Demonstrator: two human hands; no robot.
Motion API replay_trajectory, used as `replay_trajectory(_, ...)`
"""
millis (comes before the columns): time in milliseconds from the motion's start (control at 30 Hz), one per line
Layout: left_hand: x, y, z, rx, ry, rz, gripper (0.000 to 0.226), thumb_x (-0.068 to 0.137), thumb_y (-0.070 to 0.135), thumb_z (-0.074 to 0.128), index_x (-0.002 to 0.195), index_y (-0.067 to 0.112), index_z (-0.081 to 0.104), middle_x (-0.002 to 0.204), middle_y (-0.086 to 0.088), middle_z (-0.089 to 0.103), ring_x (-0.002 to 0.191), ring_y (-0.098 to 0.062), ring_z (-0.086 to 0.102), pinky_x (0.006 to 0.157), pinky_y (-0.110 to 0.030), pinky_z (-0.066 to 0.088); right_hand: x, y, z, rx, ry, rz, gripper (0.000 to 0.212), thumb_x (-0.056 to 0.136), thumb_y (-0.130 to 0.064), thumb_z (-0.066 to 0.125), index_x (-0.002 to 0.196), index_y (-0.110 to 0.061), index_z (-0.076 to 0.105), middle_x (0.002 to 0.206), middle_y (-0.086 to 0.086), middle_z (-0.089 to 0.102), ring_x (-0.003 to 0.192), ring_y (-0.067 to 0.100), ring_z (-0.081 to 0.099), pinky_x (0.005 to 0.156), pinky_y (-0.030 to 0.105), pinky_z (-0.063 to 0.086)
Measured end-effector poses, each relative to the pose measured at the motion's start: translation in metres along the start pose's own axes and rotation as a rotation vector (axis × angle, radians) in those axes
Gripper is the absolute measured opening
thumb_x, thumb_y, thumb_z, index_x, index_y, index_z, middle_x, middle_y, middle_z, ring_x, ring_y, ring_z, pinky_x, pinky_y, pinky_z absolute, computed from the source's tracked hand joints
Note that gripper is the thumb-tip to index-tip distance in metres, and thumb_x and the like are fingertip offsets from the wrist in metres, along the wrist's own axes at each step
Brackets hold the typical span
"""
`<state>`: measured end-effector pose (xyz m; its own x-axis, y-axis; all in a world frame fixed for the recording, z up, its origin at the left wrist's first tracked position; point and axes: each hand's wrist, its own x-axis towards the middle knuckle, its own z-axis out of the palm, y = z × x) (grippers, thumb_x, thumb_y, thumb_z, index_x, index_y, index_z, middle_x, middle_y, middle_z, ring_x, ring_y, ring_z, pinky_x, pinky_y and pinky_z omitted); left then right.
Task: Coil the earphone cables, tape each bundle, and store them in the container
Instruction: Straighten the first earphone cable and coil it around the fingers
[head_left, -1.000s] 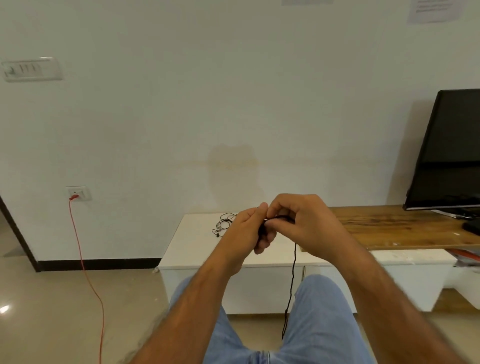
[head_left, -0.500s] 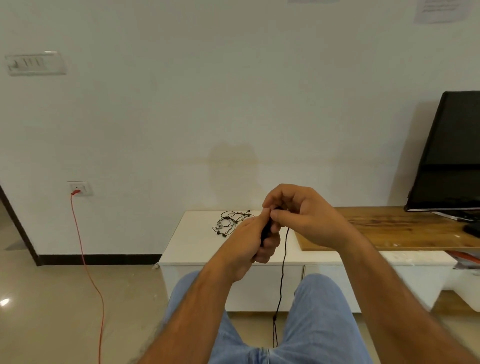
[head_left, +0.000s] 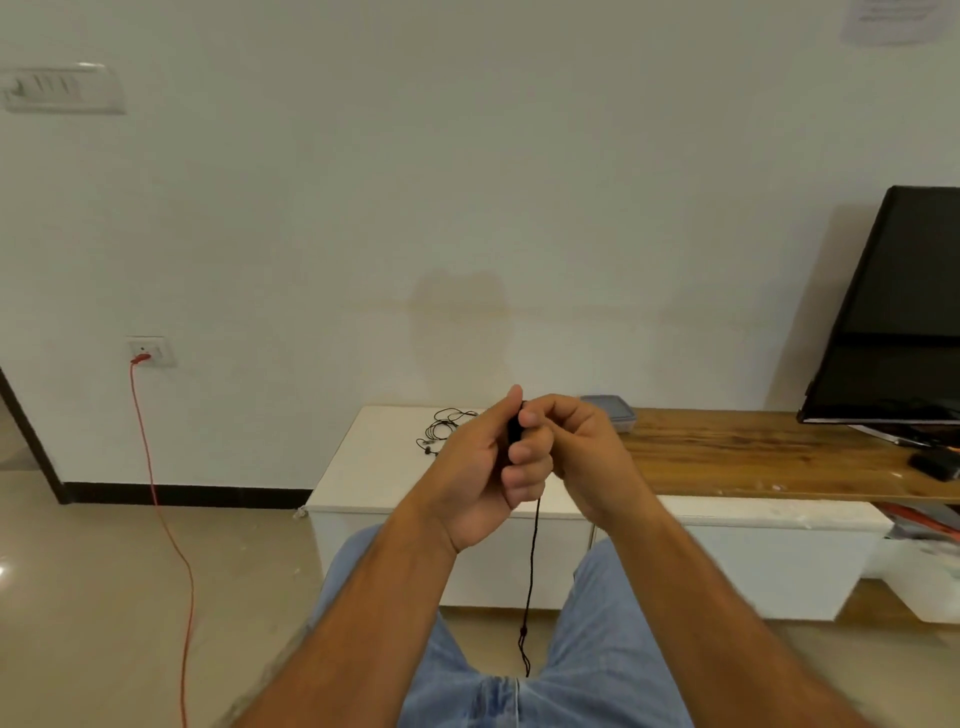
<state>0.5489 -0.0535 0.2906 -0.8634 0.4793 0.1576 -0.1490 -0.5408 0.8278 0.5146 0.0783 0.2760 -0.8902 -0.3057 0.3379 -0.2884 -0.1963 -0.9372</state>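
At the centre of the frame the left hand (head_left: 483, 467) was curled round a small black coil (head_left: 514, 431) of earphone cable, thumb up along its side. The right hand (head_left: 576, 452), touching the left, had its fingers bent in beside the coil's top; whether they pinched the cable there could not be told. From under the left hand the loose cable tail (head_left: 531, 582) hung straight down between the knees, its long axis vertical, ending low in the frame. So the unwound length lay directly below the grip, and the right hand looked the one free to bring it up for another turn. A second earphone (head_left: 441, 428) lay tangled on the white cabinet (head_left: 363, 467), just left of the hands. The container (head_left: 613, 410) sat behind the right hand.
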Motion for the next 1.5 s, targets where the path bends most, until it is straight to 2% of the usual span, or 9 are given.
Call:
replay_trajectory(100, 0.002, 0.004, -0.004, -0.023, 0.054, 0.057, 0.035, 0.101, 0.037, 0.035, 0.075, 0.015, 0.047, 0.054, 0.002, 0.036, 0.041, -0.009, 0.033, 0.043, -0.021, 0.028, -0.009, 0.016, 0.007, -0.027, -0.009, 0.029, 0.032, 0.097, -0.004, 0.054, 0.079, -0.021, 0.075, 0.067, 0.005, 0.064, 0.06, 0.018, 0.057, 0.057, 0.03, 0.05)
replay_trajectory(233, 0.004, 0.017, -0.008, 0.13, 0.123, 0.105, 0.038, 0.104, 0.038, 0.032, 0.079, 0.014, 0.048, 0.057, 0.001, 0.038, 0.046, -0.011, 0.037, 0.045, -0.022, 0.035, -0.016, 0.025, 0.01, -0.005, -0.012, 0.071, 0.023, 0.095, -0.017, 0.06, 0.075, -0.017, 0.071, 0.064, 0.007, 0.055, 0.055, 0.02, 0.047, 0.054, 0.032, 0.046)
replay_trajectory(400, 0.013, 0.032, -0.007, 0.295, 0.203, 0.176, 0.041, 0.105, 0.039, 0.028, 0.085, 0.014, 0.054, 0.06, 0.0, 0.053, 0.055, -0.017, 0.053, 0.054, -0.027, 0.045, -0.026, 0.036, 0.013, -0.055, -0.008, 0.116, 0.017, 0.098, -0.01, 0.055, 0.095, -0.002, 0.069, 0.067, 0.007, 0.06, 0.054, 0.018, 0.051, 0.054, 0.03, 0.048)
replay_trajectory(667, 0.025, 0.041, -0.016, 0.456, 0.252, 0.225, 0.044, 0.106, 0.037, 0.025, 0.101, 0.01, 0.06, 0.073, -0.002, 0.068, 0.076, -0.023, 0.069, 0.071, -0.034, 0.056, -0.034, 0.009, 0.008, -0.199, -0.074, 0.104, 0.015, 0.097, -0.007, 0.057, 0.102, -0.008, 0.071, 0.067, 0.006, 0.062, 0.054, 0.018, 0.055, 0.055, 0.026, 0.05)
replay_trajectory(900, 0.022, 0.03, -0.017, 0.727, 0.282, 0.156, 0.045, 0.106, 0.036, 0.028, 0.092, 0.009, 0.061, 0.069, 0.003, 0.067, 0.065, -0.009, 0.064, 0.06, -0.02, 0.052, -0.026, -0.035, -0.001, -0.262, -0.117, 0.004, 0.008, 0.093, 0.0, 0.061, 0.093, -0.001, 0.068, 0.057, 0.002, 0.057, 0.049, 0.011, 0.051, 0.052, 0.029, 0.05)
replay_trajectory(1033, 0.018, 0.023, -0.015, 0.726, 0.203, 0.119, 0.051, 0.106, 0.037, 0.024, 0.095, 0.002, 0.059, 0.07, -0.004, 0.068, 0.067, -0.017, 0.067, 0.065, -0.03, 0.057, -0.009, -0.055, -0.011, -0.408, -0.047, -0.105, 0.009, 0.093, -0.002, 0.062, 0.088, -0.004, 0.069, 0.056, -0.008, 0.062, 0.049, 0.003, 0.052, 0.05, 0.021, 0.047)
replay_trajectory(1200, 0.015, 0.018, -0.007, 0.679, 0.147, 0.043, 0.048, 0.105, 0.043, 0.024, 0.078, 0.014, 0.05, 0.063, -0.003, 0.059, 0.056, -0.018, 0.057, 0.056, -0.028, 0.048, 0.01, -0.064, -0.02, -0.496, 0.0, -0.149, 0.009, 0.093, -0.004, 0.063, 0.091, -0.008, 0.071, 0.059, -0.011, 0.062, 0.051, 0.004, 0.053, 0.052, 0.02, 0.047)
replay_trajectory(1367, 0.016, 0.014, -0.003, 0.544, 0.072, -0.024, 0.06, 0.099, 0.058, 0.016, 0.072, 0.015, 0.048, 0.059, -0.002, 0.049, 0.051, -0.017, 0.045, 0.054, -0.028, 0.04, 0.024, -0.054, -0.025, -0.435, 0.029, -0.138, 0.008, 0.091, -0.005, 0.065, 0.095, -0.005, 0.072, 0.06, -0.006, 0.063, 0.053, 0.016, 0.052, 0.057, 0.03, 0.051)
replay_trajectory(1500, 0.017, 0.016, -0.001, 0.447, 0.023, -0.033, 0.07, 0.093, 0.067, 0.008, 0.074, 0.013, 0.049, 0.059, -0.004, 0.05, 0.05, -0.017, 0.046, 0.053, -0.027, 0.041, 0.028, -0.043, -0.027, -0.337, 0.066, -0.116, 0.01, 0.092, -0.002, 0.063, 0.096, -0.003, 0.072, 0.062, 0.0, 0.062, 0.054, 0.015, 0.052, 0.055, 0.03, 0.051)
